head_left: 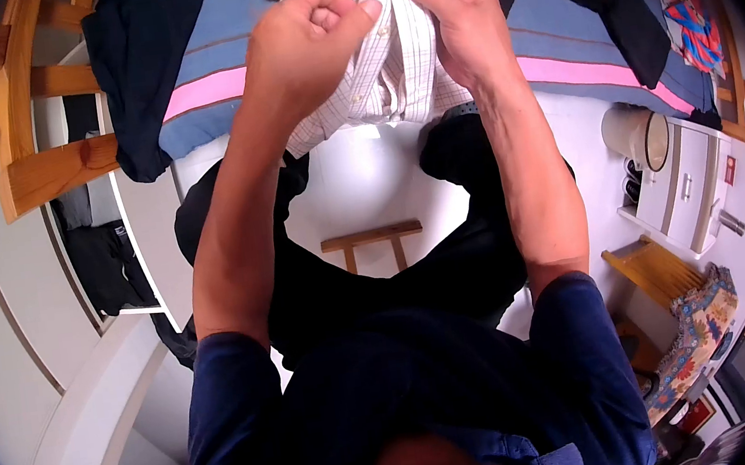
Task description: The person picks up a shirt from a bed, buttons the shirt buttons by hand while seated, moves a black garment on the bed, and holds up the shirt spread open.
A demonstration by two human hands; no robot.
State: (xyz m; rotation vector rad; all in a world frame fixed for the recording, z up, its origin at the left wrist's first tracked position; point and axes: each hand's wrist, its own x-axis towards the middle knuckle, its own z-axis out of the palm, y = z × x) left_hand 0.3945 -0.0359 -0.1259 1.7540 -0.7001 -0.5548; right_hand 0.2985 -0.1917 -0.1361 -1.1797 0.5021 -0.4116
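A white checked button-up shirt (408, 65) lies on the near edge of the bed, its buttoned front strip running toward me. My left hand (304, 50) is closed over the shirt's left part, fingers curled and thumb pointing right; whatever is in it is hidden. At the top, my right hand (470, 25) pinches the shirt's front between thumb and fingers. The two hands are a short way apart, with the front strip between them.
Dark garments (144, 75) hang over the bed's left side; more dark clothing (636, 28) lies at right on the striped bedspread (211, 92). An open drawer (147, 251) holds dark clothes at left. A waste bin (635, 135) and white cabinet (687, 180) stand at right.
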